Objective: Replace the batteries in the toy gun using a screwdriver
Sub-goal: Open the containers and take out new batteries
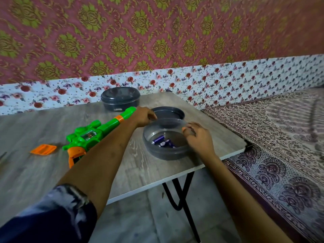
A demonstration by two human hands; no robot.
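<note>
The green and orange toy gun (pixel 91 135) lies on the wooden table (pixel 43 172), partly under my left forearm. Its orange battery cover (pixel 43 149) lies loose to its left. An open grey bowl (pixel 164 151) near the table's right corner holds a few purple batteries (pixel 162 141). The bowl's grey lid (pixel 169 113) lies just behind it. My left hand (pixel 143 116) has its fingers curled on the lid's left edge, where it meets the bowl's rim. My right hand (pixel 198 135) grips the bowl's right rim.
A second grey container (pixel 120 99), lid on, stands at the back of the table by the flowered wall. A thin dark object (pixel 3 156) shows blurred at the left edge. The table's right edge borders a patterned bedspread (pixel 280 146); black legs (pixel 185 199) stand below.
</note>
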